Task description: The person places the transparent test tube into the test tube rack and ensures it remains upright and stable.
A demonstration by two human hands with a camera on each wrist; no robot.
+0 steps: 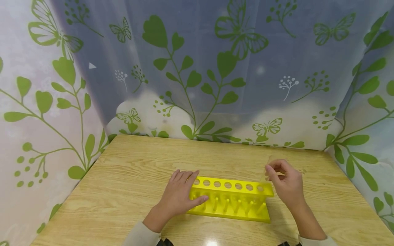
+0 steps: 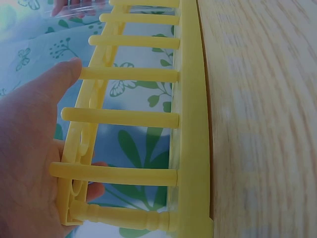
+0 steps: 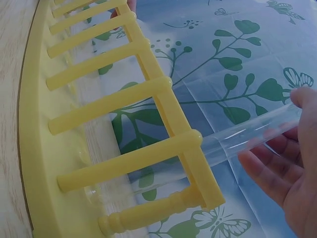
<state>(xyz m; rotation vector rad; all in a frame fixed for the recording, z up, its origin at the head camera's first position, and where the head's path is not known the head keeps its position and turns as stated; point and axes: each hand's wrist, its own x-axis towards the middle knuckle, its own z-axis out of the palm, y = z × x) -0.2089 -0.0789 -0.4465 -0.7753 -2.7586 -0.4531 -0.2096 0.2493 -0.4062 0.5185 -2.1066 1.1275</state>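
A yellow test tube rack [image 1: 229, 216] stands upright on the table, with a row of round holes along its top bar and pegs behind the front edge. My left hand [image 1: 179, 193] grips the rack's left end, thumb on the near side and fingertips behind the top bar in the left wrist view. At the opposite end, my right hand [image 1: 287, 181] pinches the upper part of a clear test tube [image 3: 233, 139] between thumb and fingers. The tube passes down through the rightmost hole, and its lower part shows faintly behind the end peg in the right wrist view.
The rack stands on a wood-grain table [image 1: 138, 164]. Behind and beside the table hangs a curtain [image 1: 197, 68] printed with green leaves and butterflies.
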